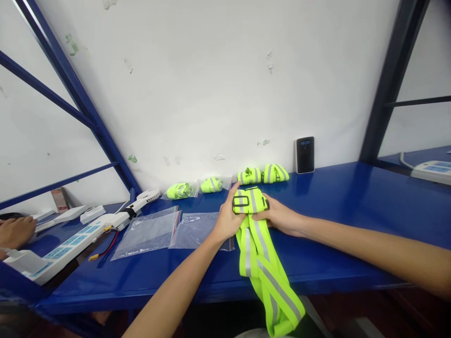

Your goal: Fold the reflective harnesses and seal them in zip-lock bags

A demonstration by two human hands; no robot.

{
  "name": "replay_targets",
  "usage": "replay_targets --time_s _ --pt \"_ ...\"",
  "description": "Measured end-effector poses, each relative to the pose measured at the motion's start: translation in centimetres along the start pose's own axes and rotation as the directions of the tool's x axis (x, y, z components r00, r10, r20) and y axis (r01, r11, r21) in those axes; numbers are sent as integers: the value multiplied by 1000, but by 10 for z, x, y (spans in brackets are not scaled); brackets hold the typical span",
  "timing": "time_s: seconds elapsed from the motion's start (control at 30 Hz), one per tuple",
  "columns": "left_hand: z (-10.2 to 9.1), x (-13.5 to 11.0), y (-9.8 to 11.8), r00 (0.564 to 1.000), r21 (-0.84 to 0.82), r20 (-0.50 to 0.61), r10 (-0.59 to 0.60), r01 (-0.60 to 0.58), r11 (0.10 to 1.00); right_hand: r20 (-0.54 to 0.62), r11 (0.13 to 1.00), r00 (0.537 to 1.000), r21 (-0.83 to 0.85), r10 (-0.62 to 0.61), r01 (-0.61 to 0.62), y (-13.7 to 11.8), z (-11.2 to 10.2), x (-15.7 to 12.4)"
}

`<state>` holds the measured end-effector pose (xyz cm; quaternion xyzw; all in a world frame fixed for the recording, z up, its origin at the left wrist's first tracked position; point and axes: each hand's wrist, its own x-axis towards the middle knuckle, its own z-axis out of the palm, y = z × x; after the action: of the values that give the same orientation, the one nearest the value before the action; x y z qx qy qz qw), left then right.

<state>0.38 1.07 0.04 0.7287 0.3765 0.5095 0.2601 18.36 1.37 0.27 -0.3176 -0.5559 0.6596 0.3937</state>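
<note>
One reflective strap (261, 249), between both hands (228, 217) (280, 217)

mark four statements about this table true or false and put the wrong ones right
1. The left hand and right hand grip a neon-yellow fabric strap with grey stripes. True.
2. The strap lies wholly on the glossy blue table. False: its lower end hangs past the front edge.
3. Clear plastic zip bags lie left of the strap. True.
4. The black rectangular device with a lit display lies flat. False: it stands upright.
</note>
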Motion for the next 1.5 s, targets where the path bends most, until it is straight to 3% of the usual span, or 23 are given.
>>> replay_targets --time_s 0.27,0.43,0.53,0.7,0.9,1.03,1.13,1.23,1.4,1.5 --pt "0 4 -5 998 79 -11 54 -53 996 57 987 994 128 91 -97 -12 4 -3" --pt "-1 4 -1 994 129 -48 103 -96 987 112 968 993 239 48 -74 -16 6 -4" --pt "-1 3 1 995 115 -33 93 -89 989 67 971 997 234 38 -53 -14 5 -3" --pt "4 3 -5 997 -184 -51 -61 51 982 -26 978 998 200 -59 63 -11 5 0" --pt "10 5 -5 980 -539 58 -188 189 821 -72 972 983 154 -168 177 -12 2 4" --pt "10 4 3 966 -644 113 -234 251 723 -76 949 946 -22 -317 316 -13 -1 6" --pt "8 3 7 949 -671 132 -287 299 678 -26 876 896 -223 -443 427 -10 -6 10" --pt "7 2 7 938 -681 137 -320 324 657 -8 817 871 -351 -491 458 -4 -10 14" --pt "9 1 -3 956 -582 120 -269 288 761 21 704 824 -509 -566 496 3 -8 12" --pt "7 2 -10 964 -482 42 -263 250 840 54 619 837 -647 -545 445 -1 -8 8"
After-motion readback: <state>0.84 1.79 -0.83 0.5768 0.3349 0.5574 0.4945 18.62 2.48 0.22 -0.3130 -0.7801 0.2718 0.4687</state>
